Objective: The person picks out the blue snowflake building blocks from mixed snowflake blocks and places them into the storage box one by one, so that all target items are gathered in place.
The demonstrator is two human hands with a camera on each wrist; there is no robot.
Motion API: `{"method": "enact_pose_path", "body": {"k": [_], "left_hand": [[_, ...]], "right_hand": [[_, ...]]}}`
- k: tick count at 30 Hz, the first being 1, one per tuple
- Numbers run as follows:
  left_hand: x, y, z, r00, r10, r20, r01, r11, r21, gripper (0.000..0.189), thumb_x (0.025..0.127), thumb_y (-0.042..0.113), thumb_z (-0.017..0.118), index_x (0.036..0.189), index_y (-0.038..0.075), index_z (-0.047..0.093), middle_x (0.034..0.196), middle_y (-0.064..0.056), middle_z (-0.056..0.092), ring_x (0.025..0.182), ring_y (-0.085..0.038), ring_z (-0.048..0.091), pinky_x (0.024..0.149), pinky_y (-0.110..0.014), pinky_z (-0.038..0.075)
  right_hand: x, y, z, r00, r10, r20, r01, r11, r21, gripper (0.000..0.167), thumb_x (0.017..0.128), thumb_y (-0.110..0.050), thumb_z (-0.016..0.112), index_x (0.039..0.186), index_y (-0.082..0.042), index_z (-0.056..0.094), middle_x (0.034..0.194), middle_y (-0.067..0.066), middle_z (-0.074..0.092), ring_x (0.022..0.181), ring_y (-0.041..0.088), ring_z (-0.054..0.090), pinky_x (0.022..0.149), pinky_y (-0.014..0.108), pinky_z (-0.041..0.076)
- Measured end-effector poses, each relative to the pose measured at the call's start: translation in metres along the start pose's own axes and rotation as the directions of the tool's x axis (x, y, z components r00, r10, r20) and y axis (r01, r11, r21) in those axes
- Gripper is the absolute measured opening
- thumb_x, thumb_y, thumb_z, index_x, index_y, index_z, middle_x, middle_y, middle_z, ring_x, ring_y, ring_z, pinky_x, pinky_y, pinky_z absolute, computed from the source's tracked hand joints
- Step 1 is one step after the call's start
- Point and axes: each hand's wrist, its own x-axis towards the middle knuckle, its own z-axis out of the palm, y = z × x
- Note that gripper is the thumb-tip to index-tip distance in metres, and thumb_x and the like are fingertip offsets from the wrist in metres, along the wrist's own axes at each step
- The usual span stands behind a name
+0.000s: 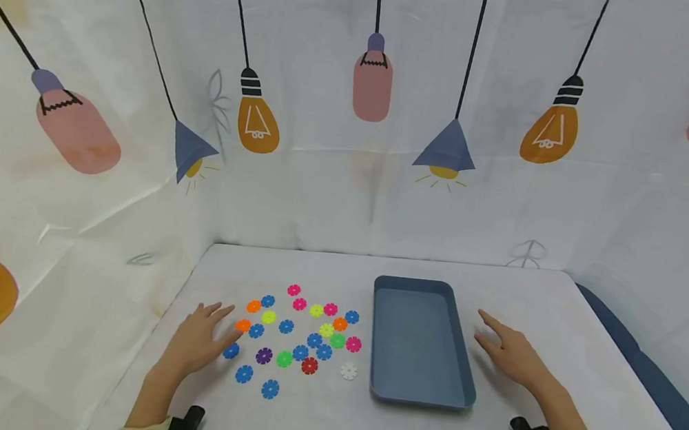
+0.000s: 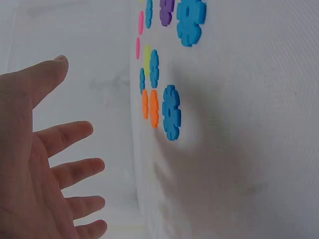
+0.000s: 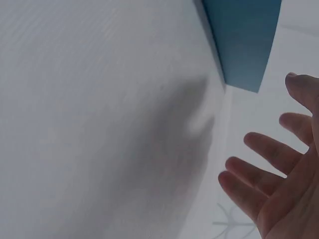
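Many small notched plastic discs lie scattered on the white table, left of a blue-grey tray (image 1: 422,343). My left hand (image 1: 194,341) hovers at the left edge of the scatter, fingers spread and holding nothing. Closest to it are a blue disc (image 1: 231,351) and an orange disc (image 1: 243,326). In the left wrist view the open palm (image 2: 30,164) is raised over the table beside a blue disc (image 2: 171,112). My right hand (image 1: 513,354) is held just right of the tray, fingers extended, with nothing in it. The right wrist view shows its spread fingers (image 3: 271,152) near the tray's outer wall (image 3: 244,45).
Other discs include a purple one (image 1: 264,355), a red one (image 1: 309,365), a white one (image 1: 349,370) and several pink, yellow and green ones. A white curtain (image 1: 309,191) printed with lamps hangs behind the table. Something dark blue (image 1: 636,361) stands along the right edge.
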Motion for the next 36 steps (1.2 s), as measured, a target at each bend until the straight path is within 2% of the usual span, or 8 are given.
{"method": "enact_pose_path", "body": {"k": [4, 8, 13, 15, 24, 26, 31, 36], "left_hand": [[0.0, 0.011, -0.001, 0.997, -0.045, 0.061, 0.05, 0.996, -0.08, 0.066, 0.091, 0.053, 0.059, 0.139, 0.008, 0.053, 0.141, -0.025, 0.046, 0.131, -0.051, 0.035, 0.099, -0.071, 0.03], [0.001, 0.023, 0.001, 0.99, -0.094, 0.108, 0.111, 0.979, -0.169, 0.06, 0.091, 0.048, 0.063, 0.138, 0.011, 0.055, 0.141, -0.019, 0.048, 0.129, -0.043, 0.042, 0.098, -0.066, 0.036], [0.006, 0.035, 0.003, 0.994, -0.073, 0.086, 0.092, 0.965, -0.247, 0.054, 0.091, 0.042, 0.066, 0.133, 0.008, 0.058, 0.137, -0.016, 0.053, 0.127, -0.039, 0.046, 0.1, -0.061, 0.038], [0.007, 0.039, 0.005, 0.994, -0.07, 0.082, 0.09, 0.959, -0.269, 0.053, 0.091, 0.042, 0.066, 0.133, 0.009, 0.059, 0.136, -0.015, 0.054, 0.127, -0.038, 0.047, 0.1, -0.06, 0.039], [0.013, 0.051, 0.018, 0.996, -0.046, 0.073, 0.07, 0.927, -0.369, 0.045, 0.091, 0.037, 0.067, 0.131, 0.017, 0.062, 0.135, -0.01, 0.056, 0.13, -0.035, 0.045, 0.1, -0.061, 0.039], [0.015, 0.055, 0.02, 0.997, -0.041, 0.071, 0.065, 0.921, -0.385, 0.044, 0.091, 0.037, 0.068, 0.13, 0.018, 0.062, 0.132, -0.007, 0.058, 0.129, -0.033, 0.046, 0.1, -0.059, 0.04], [0.019, 0.068, 0.023, 0.997, -0.024, 0.074, 0.053, 0.903, -0.427, 0.041, 0.092, 0.034, 0.068, 0.129, 0.018, 0.063, 0.129, -0.003, 0.06, 0.125, -0.029, 0.05, 0.098, -0.056, 0.043], [0.025, 0.083, 0.03, 0.996, 0.037, 0.081, 0.004, 0.889, -0.458, 0.041, 0.093, 0.037, 0.066, 0.128, 0.016, 0.064, 0.127, -0.002, 0.061, 0.12, -0.028, 0.054, 0.096, -0.054, 0.046]], "right_hand": [[0.001, 0.0, 0.002, 0.999, -0.03, -0.041, 0.033, 0.996, 0.085, 0.055, 0.099, -0.028, 0.058, 0.143, 0.002, 0.044, 0.135, 0.031, 0.049, 0.117, 0.049, 0.052, 0.09, 0.06, 0.047], [0.001, -0.001, 0.006, 0.999, -0.001, -0.051, 0.01, 0.986, 0.167, 0.052, 0.098, -0.026, 0.06, 0.142, 0.0, 0.047, 0.132, 0.029, 0.053, 0.109, 0.044, 0.06, 0.084, 0.054, 0.052], [0.005, 0.0, 0.011, 0.998, 0.03, -0.049, -0.014, 0.954, 0.298, 0.053, 0.097, -0.025, 0.061, 0.142, 0.001, 0.047, 0.131, 0.031, 0.053, 0.105, 0.041, 0.062, 0.073, 0.036, 0.058], [0.007, 0.0, 0.012, 0.999, 0.036, -0.041, -0.019, 0.936, 0.351, 0.054, 0.098, -0.024, 0.061, 0.142, 0.003, 0.045, 0.131, 0.032, 0.051, 0.104, 0.041, 0.063, 0.072, 0.032, 0.058], [0.015, -0.005, 0.022, 0.995, 0.095, 0.013, -0.088, 0.851, 0.519, 0.058, 0.097, -0.026, 0.062, 0.145, 0.001, 0.041, 0.135, 0.033, 0.047, 0.111, 0.041, 0.059, 0.077, 0.034, 0.057], [0.017, -0.006, 0.024, 0.995, 0.098, 0.022, -0.095, 0.84, 0.535, 0.058, 0.098, -0.025, 0.061, 0.146, 0.001, 0.04, 0.136, 0.034, 0.046, 0.112, 0.042, 0.057, 0.078, 0.036, 0.057], [0.02, -0.01, 0.029, 0.993, 0.12, 0.016, -0.11, 0.837, 0.536, 0.057, 0.098, -0.025, 0.06, 0.146, -0.001, 0.041, 0.135, 0.033, 0.047, 0.114, 0.043, 0.056, 0.079, 0.039, 0.057], [0.022, -0.011, 0.032, 0.989, 0.144, 0.02, -0.133, 0.837, 0.531, 0.056, 0.098, -0.023, 0.06, 0.146, -0.002, 0.041, 0.134, 0.034, 0.047, 0.115, 0.044, 0.055, 0.081, 0.045, 0.056]]}}
